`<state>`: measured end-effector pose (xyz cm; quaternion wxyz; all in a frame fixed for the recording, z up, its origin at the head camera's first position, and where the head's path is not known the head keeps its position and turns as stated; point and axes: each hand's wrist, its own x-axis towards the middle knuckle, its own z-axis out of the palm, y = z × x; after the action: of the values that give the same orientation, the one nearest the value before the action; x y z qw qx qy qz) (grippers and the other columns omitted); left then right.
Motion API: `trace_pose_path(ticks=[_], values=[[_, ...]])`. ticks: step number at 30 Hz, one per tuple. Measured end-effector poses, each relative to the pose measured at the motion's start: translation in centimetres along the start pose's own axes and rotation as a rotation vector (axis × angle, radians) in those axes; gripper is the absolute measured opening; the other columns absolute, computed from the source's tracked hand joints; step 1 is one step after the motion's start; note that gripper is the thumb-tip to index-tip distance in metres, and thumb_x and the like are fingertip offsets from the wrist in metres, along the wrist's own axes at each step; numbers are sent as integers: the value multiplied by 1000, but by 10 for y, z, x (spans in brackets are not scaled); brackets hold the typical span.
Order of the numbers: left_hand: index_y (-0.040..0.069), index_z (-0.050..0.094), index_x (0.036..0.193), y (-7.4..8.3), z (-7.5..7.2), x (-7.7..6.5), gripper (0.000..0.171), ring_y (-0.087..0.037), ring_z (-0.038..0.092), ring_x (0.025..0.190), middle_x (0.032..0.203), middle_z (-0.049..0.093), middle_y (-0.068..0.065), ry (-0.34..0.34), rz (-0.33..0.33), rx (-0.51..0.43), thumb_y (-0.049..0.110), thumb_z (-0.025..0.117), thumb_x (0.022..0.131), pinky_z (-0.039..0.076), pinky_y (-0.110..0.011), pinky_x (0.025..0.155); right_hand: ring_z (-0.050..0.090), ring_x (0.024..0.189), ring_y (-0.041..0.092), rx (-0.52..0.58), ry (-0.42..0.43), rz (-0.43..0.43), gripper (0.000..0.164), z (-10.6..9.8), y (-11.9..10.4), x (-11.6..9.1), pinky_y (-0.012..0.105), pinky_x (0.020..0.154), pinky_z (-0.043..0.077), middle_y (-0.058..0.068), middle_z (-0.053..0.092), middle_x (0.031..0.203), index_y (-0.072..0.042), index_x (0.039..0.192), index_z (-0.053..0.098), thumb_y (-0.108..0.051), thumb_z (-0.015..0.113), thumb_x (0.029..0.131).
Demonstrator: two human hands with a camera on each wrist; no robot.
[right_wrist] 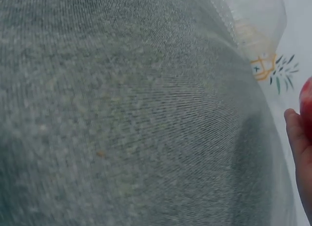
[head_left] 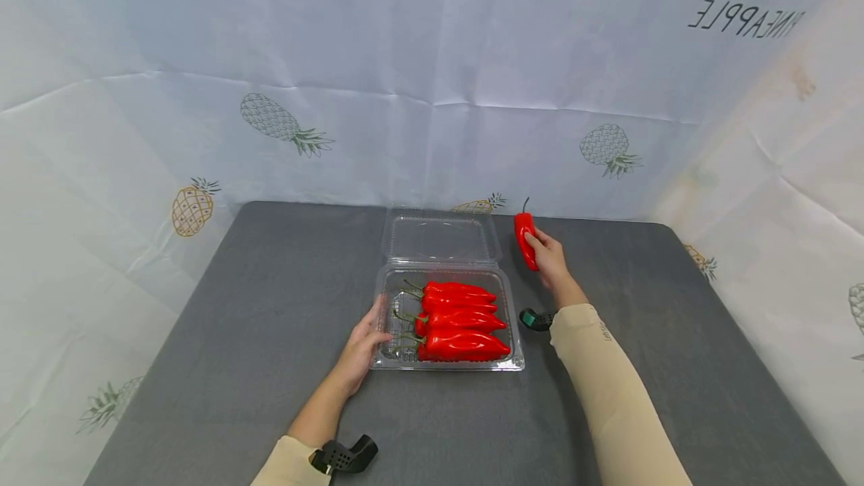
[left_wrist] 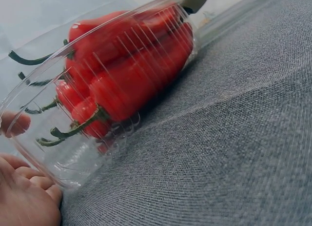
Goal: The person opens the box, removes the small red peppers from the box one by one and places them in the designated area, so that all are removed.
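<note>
A clear plastic clamshell container (head_left: 516, 336) sits with its lid (head_left: 439, 237) folded back. Several long red peppers (head_left: 463, 345) with green stems are stacked in it, tips toward the right. My left hand (head_left: 362, 347) holds the container's left side, thumb at the rim and fingers along the wall. In the left wrist view, the peppers (left_wrist: 129, 87) show through the clear wall, beside the thumb (left_wrist: 17, 123). To the right of the lid, my right hand (head_left: 548, 255) grips a single red pepper (head_left: 523, 235), stem pointing up. Only a sliver of that pepper (right_wrist: 306, 106) shows in the right wrist view.
A dark grey cloth-covered table (head_left: 283, 291) lies beneath everything. Behind it hangs a pale curtain (head_left: 432, 58) printed with pineapples, meeting the table's back edge near the lid. A black wrist camera (head_left: 536, 319) sits just right of the container.
</note>
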<state>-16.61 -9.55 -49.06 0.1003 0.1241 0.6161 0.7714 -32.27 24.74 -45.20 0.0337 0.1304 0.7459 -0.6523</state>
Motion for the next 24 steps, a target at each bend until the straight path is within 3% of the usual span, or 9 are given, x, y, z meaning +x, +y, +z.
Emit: trace_pose_path(ticks=[5, 8, 12, 24], values=[[-9, -2, 145, -1, -1, 1, 75, -35, -12, 141, 154, -8, -23, 0, -1, 3, -7, 39, 83, 18, 2, 97, 42, 110, 13, 72, 19, 23, 55, 3, 7, 4, 13, 78, 43, 11, 32, 150, -13, 148, 26, -27, 44, 97], [-9, -2, 145, 0, -1, 1, 75, -34, -11, 141, 154, -8, -23, 3, -8, 4, -7, 40, 83, 18, 2, 97, 42, 117, 17, 105, 35, 35, 55, 5, 12, 7, 22, 95, 43, 9, 32, 151, -15, 147, 28, -26, 46, 96], [-9, -1, 145, 0, 0, 1, 75, -34, -11, 142, 154, -7, -23, 9, -16, 7, -7, 40, 83, 18, 2, 97, 38, 128, 23, 111, 50, 38, 55, 7, 19, 9, 37, 110, 34, 9, 31, 151, -13, 147, 28, -24, 47, 96], [-8, 0, 145, 0, 1, 0, 74, -36, -9, 141, 154, -6, -23, 14, -16, 14, -6, 40, 83, 19, 2, 97, 36, 134, 30, -111, 120, -68, 55, 14, 21, 11, 40, 112, 30, 18, 34, 149, -5, 146, 29, -21, 47, 96]])
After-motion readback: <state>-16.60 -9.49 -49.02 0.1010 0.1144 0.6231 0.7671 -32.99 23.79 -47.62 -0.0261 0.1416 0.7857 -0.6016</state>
